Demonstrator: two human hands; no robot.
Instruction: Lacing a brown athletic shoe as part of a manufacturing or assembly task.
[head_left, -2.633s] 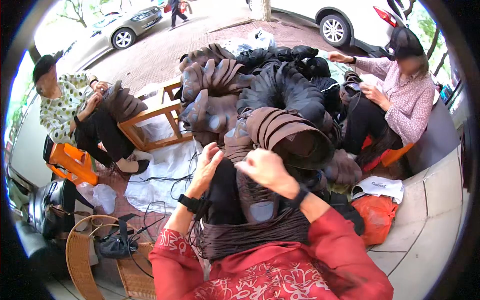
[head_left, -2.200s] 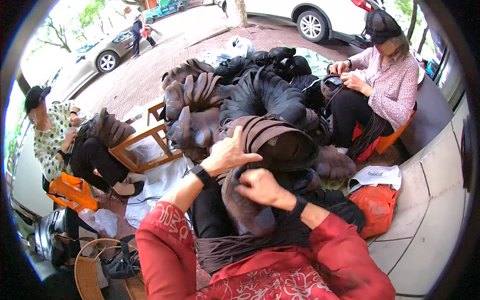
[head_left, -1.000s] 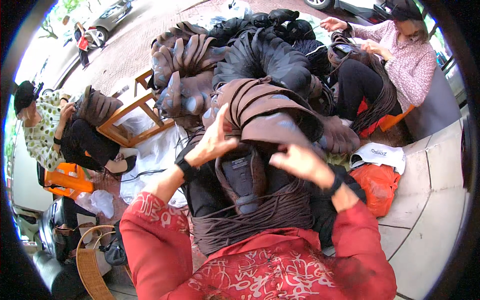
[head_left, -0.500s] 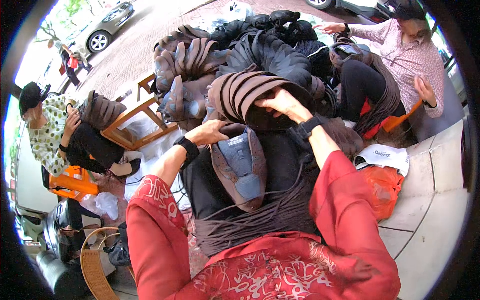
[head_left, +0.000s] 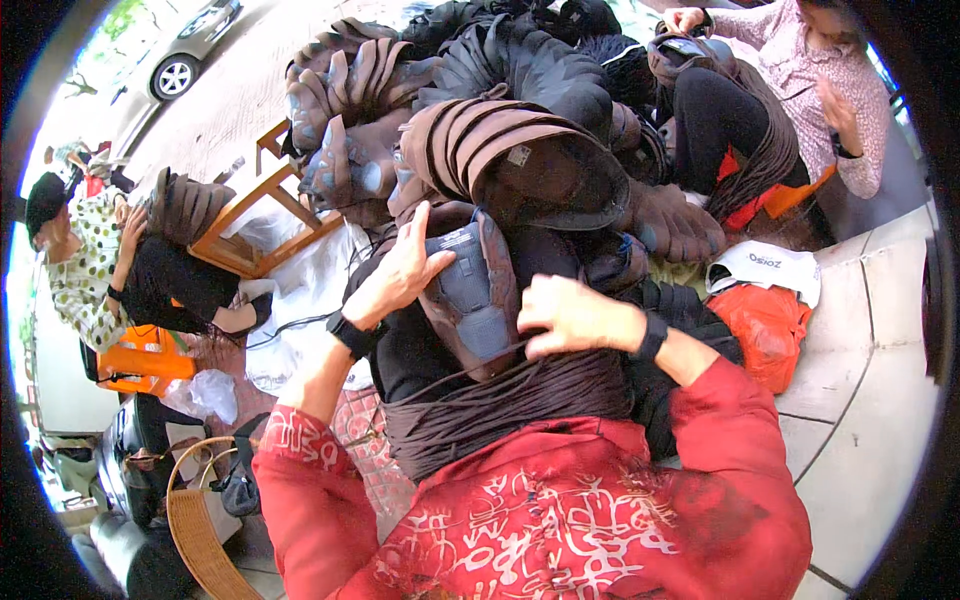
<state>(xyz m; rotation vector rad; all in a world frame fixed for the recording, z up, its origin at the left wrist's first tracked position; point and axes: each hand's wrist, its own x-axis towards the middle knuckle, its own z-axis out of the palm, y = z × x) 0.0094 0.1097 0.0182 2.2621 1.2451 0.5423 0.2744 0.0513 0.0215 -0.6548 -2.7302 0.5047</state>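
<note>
A brown and grey-blue shoe upper lies across my lap, toe toward me. My left hand rests along its left edge, fingers stretched out and thumb lying on the upper. Beside the toe's right edge is my right hand, its fingers curled in a pinch. Whatever is between those fingertips is hidden. A thick bundle of dark brown laces hangs across my waist, some strands running near the toe. Just beyond the upper, a nested stack of brown shoe uppers leans with its open end toward me.
More uppers are heaped behind in a dark grey pile. A wooden frame stool stands at left. Two co-workers sit on either side, a person in a dotted shirt and one in a pink patterned shirt. An orange bag lies at right.
My right hand has left the stack of uppers and come down beside the toe of the upper on my lap. My left hand has shifted, its fingers now stretched out.
</note>
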